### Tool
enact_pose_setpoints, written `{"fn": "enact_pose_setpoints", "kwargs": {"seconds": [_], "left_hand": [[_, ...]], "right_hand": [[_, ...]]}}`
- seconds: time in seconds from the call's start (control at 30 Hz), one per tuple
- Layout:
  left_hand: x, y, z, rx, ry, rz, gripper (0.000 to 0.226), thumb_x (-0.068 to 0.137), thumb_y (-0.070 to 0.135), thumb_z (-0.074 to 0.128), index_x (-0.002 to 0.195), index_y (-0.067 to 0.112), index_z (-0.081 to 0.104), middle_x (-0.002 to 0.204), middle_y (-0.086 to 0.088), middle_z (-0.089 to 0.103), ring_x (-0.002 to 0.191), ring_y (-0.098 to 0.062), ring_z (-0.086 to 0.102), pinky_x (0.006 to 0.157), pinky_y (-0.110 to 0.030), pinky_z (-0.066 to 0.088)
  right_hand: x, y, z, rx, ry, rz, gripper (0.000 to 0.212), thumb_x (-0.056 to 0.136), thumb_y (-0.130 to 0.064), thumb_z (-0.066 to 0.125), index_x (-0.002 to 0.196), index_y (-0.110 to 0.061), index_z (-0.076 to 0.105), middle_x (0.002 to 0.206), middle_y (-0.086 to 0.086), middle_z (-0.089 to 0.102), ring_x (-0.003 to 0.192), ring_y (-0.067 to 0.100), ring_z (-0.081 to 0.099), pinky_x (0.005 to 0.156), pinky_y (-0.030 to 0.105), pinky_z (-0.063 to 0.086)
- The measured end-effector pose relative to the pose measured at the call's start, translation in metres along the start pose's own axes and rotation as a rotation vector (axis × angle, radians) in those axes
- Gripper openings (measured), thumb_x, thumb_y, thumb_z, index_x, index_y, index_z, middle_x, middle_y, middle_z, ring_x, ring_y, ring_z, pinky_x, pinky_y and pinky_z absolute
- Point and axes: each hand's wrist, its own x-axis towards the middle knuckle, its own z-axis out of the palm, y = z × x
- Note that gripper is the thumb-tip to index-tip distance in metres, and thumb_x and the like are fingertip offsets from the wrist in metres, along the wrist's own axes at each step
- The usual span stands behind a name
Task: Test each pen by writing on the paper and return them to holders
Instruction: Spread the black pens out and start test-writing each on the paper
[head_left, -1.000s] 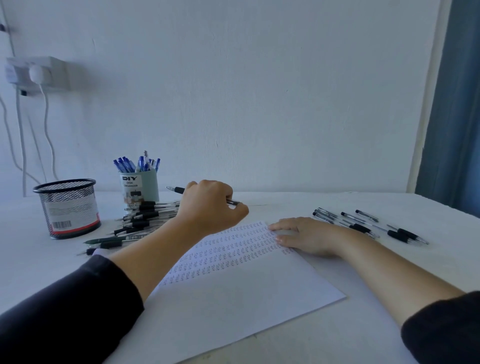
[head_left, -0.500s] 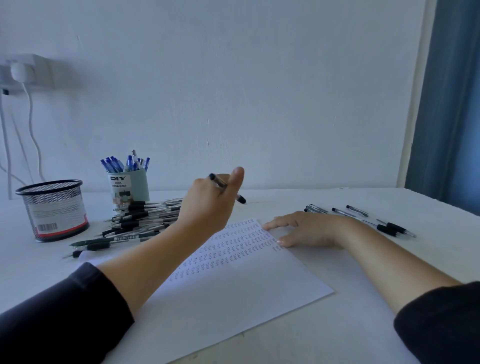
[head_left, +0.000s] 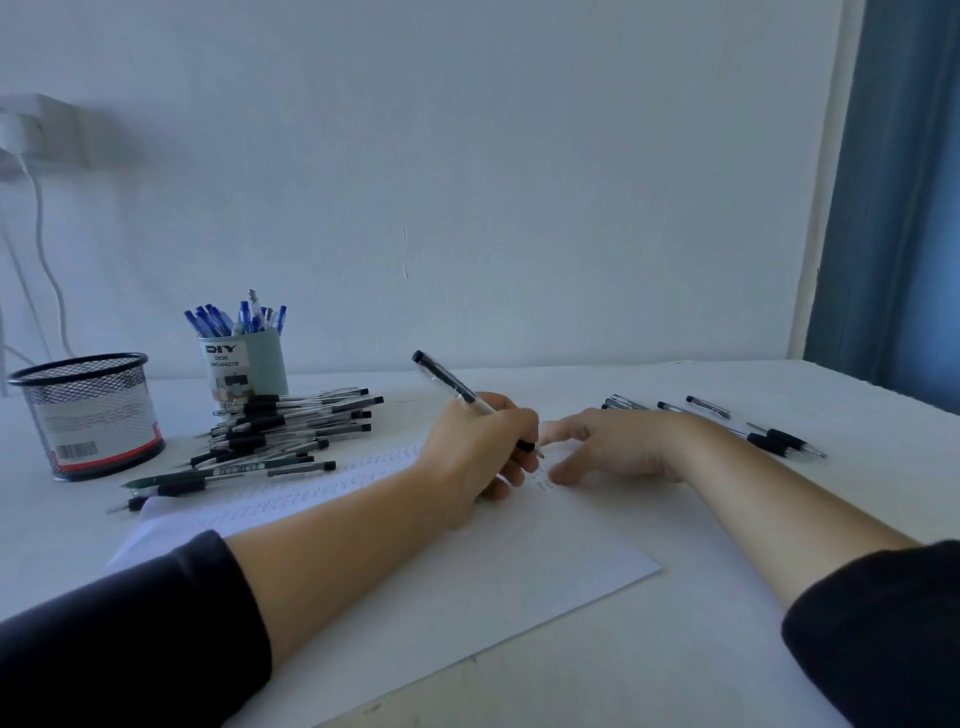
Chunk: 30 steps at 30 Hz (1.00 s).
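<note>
1. A black-capped pen is gripped in the left hand, tip down on the paper at centre.
2. The paper is pressed flat by the right hand, fingers spread, at 3 o'clock of the pen tip.
3. A pen pile is seen at 9 o'clock, before a DIY desk organizer and a mesh holder.

A plain pale wall rises behind a white table, with a blue curtain at right.

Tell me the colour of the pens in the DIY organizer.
Blue, seen from the head view.
</note>
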Motion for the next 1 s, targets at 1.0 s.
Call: {"fn": "enact_pose_setpoints", "kwargs": {"seconds": [1.0], "left_hand": [[0.0020,-0.0102,0.0042,0.337,0.099,0.139,0.019,0.075,0.009,0.057,0.057,0.011,0.059,0.042,0.000,0.055,0.037,-0.009,0.038,0.045,-0.017,0.032]], "right_hand": [[-0.0029,-0.0041,0.0013,-0.001,-0.013,-0.068,0.036,0.084,-0.022,0.066,0.087,-0.057,0.059,0.146,-0.014,0.037,0.136,0.012,0.031,0.109,0.030,0.023]]}}
